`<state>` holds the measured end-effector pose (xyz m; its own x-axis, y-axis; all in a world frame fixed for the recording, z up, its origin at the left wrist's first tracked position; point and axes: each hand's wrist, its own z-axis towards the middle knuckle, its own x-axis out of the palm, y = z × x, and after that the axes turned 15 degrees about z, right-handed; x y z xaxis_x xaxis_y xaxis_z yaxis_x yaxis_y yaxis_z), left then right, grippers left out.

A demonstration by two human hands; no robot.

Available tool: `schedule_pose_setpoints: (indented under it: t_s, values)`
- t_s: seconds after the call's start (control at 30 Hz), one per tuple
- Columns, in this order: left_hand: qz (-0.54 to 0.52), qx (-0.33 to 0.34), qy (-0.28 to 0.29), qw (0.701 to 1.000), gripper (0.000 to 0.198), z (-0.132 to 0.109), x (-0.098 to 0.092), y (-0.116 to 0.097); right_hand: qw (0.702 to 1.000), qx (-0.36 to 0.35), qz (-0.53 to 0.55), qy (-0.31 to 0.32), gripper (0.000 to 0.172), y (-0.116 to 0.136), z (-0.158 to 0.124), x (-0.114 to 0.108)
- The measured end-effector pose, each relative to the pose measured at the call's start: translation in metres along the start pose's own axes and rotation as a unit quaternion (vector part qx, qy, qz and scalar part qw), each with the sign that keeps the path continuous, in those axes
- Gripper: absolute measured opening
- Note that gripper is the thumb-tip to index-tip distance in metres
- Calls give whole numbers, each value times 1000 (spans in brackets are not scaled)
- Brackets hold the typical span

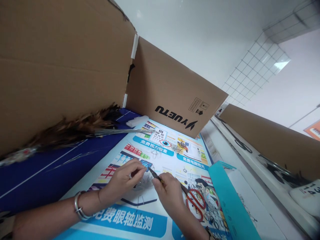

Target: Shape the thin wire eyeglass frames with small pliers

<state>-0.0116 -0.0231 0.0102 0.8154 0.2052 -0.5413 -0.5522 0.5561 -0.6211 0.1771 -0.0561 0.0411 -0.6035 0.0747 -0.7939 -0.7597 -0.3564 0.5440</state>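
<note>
My left hand is closed in a pinch over the printed sheet, thumb against forefinger. What lies between those fingertips is too small to make out. My right hand is wrapped round a pair of dark, narrow-nosed pliers, whose tip points at the left fingertips and almost meets them. Scissors with red handles lie just right of my right hand, their blades partly hidden behind it. Beside them is a tangle of wire loops and rings. A few thin wire pieces rest on the sheet below my hands.
A bundle of straight wires and brown feathers lie on the blue cloth at left. Cardboard walls stand behind and to the left. A teal open box sits at right, next to a white ledge holding cords. A small wire heap lies farther back.
</note>
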Motion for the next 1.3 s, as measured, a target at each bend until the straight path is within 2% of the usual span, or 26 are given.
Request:
schedule_pose_setpoints:
  t_s: [0.17, 0.3, 0.37, 0.43, 0.53, 0.67, 0.83, 1.07, 1.3]
  values:
    - [-25, -10, 22, 999, 19, -1, -3, -2, 1000, 2, 10, 0, 25, -2, 1, -2]
    - [-57, -40, 36, 997, 21, -2, -4, -2, 986, 63, 151, -15, 29, -12, 1, -4]
    - [-75, -61, 46, 994, 22, -4, -3, -1, 956, 111, 273, -13, 30, -17, 1, -4]
    - [-94, -82, 62, 990, 23, -6, -1, -1, 907, 152, 392, -2, 33, -19, 1, -2]
    - [-108, -108, 87, 984, 22, -11, 3, 0, 851, 181, 493, 16, 36, -17, 0, 1]
    - [-105, -117, 111, 981, 23, -16, 4, 0, 822, 169, 544, 20, 43, -14, -2, 3]
    - [-86, -97, 126, 983, 24, -18, 2, -2, 770, 171, 615, 0, 39, -14, -6, 6]
    - [-60, -54, 155, 985, 21, -19, -2, -9, 746, 167, 645, -12, 37, -18, -10, 6]
    - [-73, -45, 224, 971, 20, -21, -1, -9, 770, 164, 616, -8, 43, -22, -11, 5]
